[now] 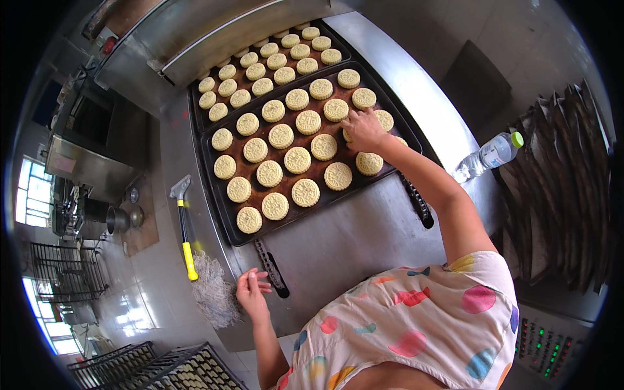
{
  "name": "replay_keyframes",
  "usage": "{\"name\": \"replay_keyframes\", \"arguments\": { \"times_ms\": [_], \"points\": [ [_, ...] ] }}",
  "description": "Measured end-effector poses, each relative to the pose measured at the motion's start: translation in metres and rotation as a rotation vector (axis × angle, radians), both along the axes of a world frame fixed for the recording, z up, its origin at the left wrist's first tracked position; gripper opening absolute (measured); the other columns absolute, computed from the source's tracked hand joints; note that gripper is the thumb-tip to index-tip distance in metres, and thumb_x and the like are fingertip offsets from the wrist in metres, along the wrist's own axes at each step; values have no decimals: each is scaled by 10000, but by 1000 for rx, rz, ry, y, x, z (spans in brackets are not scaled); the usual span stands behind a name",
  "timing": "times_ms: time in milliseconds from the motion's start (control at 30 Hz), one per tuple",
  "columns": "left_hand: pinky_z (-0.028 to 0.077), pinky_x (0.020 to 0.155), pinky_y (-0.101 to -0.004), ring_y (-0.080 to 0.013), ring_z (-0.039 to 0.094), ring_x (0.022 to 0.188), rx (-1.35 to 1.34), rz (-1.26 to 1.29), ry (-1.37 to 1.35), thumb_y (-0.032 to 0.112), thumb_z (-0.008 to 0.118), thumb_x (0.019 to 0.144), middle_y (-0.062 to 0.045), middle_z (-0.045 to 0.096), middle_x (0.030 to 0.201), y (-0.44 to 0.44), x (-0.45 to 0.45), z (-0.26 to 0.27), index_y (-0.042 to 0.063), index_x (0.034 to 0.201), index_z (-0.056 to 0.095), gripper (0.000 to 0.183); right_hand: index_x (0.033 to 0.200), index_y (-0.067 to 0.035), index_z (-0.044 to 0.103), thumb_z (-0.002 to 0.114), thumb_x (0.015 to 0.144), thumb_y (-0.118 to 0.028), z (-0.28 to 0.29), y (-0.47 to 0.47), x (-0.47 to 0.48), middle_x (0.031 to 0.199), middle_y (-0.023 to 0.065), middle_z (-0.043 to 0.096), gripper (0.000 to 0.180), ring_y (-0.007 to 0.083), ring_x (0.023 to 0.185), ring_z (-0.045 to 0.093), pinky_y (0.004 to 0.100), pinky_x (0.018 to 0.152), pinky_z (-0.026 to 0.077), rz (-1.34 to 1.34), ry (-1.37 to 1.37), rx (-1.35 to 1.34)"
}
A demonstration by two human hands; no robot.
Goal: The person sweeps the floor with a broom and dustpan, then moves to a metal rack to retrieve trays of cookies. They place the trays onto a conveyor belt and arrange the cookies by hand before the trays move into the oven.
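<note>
My right hand [363,130] reaches over the right part of the near black baking tray [229,233], fingers bent downward among round, fluted, mooncake-like pastries. It partly covers one pastry, and whether it grips that one is hidden. Pale stamped pastries, such as this one at the front [305,192], sit in rows on the tray. My left hand [252,292] hangs near the front left of the metal oven conveyor table [336,243], holding nothing, its fingers partly curled and apart. A chain slot [272,268] lies right beside it.
A second loaded tray [273,73] lies behind, partly under a metal oven hood [234,34]. A scraper with a yellow handle [187,258] and a grey rag [214,290] lie left. A water bottle [492,153] lies right, near stacked dark trays [560,195]. Racks of pastries [195,370] stand lower left.
</note>
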State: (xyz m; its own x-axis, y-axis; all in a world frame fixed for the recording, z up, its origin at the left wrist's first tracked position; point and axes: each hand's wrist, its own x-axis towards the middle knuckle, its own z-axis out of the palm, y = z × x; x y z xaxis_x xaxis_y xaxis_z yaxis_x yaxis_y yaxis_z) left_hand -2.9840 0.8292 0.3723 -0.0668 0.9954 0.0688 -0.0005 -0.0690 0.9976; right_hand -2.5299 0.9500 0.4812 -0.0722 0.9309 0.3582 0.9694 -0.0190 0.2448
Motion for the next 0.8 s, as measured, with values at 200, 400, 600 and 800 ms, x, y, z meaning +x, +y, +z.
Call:
{"name": "replay_keyframes", "arguments": {
  "times_ms": [200, 400, 600, 800],
  "points": [
    [470, 505, -252, -137, 595, 631, 201, 193, 349, 119, 506, 940, -101, 651, 886, -2, -24, -18, 0, 1075, 570, 191, 1097, -103, 600, 687, 710, -369, -1, -8, 2, 1014, 105, 584, 477, 244, 963, 586, 412, 856, 402, 239, -9, 125],
    [442, 855, -415, -343, 553, 971, 567, 342, 1004, 84, 553, 870, -179, 580, 1073, -5, -39, -13, 11, 1119, 563, 260, 1074, -75, 595, 632, 786, -305, 33, 42, 32, 936, 126, 607, 370, 280, 879, 616, 399, 810, 478, 97, 187, 285],
    [360, 960, -482, -388, 426, 1147, 503, 237, 1234, 163, 623, 800, -169, 460, 1273, -12, -41, -39, 17, 1044, 586, 287, 1217, -110, 516, 737, 693, -414, 52, 124, 31, 1111, 157, 542, 644, 315, 1026, 567, 408, 861, 468, 31, 208, 126],
    [368, 946, -483, -380, 437, 1129, 513, 233, 1209, 142, 635, 784, -175, 468, 1257, -6, -41, -42, 15, 946, 599, 210, 1303, -185, 472, 789, 617, -465, 74, 172, 23, 1219, 162, 505, 806, 300, 1117, 539, 392, 897, 468, -57, 125, -168]
  ]
}}
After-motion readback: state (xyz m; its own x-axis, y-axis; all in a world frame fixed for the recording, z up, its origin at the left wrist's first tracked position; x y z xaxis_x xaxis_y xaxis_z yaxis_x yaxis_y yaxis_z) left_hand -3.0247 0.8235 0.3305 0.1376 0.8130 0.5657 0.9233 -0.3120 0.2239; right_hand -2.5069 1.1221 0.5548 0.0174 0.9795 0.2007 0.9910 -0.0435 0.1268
